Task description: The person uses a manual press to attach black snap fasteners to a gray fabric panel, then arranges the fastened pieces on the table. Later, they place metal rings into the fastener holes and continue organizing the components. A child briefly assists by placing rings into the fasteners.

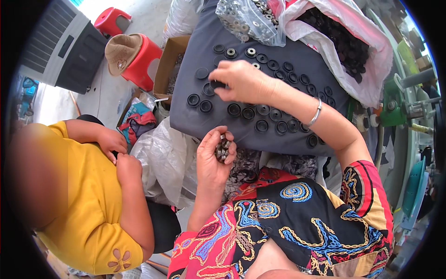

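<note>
My left hand (214,156) is cupped, palm up, at the near edge of the grey padded surface (186,118), its fingers curled round several small metal bearings (223,148). My right hand (244,83) reaches across that surface, thumb and fingers closed round a dark disc that looks like a black plastic cap (216,84), partly hidden by the fingers. Many round black caps lie spread about it, among them a cap (206,106) on the left and a cap (261,125) nearer me. Metal rings sit in a few, such as the far cap (231,53).
At the far side lie a clear bag (251,23) of metal bearings and a white sack (371,69) full of black caps. A person in yellow (100,186) sits at left. Beyond are red stools (144,63) and a cardboard box (174,51); green machinery (392,104) stands at right.
</note>
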`<state>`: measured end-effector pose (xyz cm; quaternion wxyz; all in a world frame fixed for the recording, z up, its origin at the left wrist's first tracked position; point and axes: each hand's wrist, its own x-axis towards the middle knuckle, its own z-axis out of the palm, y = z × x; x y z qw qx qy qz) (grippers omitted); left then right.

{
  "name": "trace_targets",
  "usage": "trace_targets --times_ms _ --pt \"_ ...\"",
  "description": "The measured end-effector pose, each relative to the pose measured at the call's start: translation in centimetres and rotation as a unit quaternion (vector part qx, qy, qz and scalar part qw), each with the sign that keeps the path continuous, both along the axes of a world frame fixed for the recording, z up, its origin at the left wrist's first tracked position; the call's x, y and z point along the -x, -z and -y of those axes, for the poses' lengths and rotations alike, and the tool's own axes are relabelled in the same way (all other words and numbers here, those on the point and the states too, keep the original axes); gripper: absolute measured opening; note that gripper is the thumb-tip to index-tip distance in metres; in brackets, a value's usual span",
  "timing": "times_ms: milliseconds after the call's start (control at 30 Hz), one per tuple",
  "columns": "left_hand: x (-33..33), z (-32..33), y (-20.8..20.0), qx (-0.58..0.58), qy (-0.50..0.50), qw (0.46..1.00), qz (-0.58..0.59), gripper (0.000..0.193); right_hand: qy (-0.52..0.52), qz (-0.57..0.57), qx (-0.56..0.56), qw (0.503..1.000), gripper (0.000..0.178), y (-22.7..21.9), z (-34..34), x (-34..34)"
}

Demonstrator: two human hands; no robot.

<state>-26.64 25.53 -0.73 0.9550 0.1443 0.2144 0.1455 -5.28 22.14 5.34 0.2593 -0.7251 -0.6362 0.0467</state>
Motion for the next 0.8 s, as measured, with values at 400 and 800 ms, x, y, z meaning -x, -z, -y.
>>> trace_targets --times_ms 400,800 --pt "-0.2 -0.7 -0.3 -0.067 -0.032 0.997 -0.028 0.018 0.010 -0.165 0.044 0.985 0.028 -0.6 -3.2 -2.8" --pt "-1.2 -2.4 -1.7 -0.338 -0.024 0.928 -0.156 0.027 -0.081 0.157 -0.036 0.984 0.028 2.7 0.9 0.4"
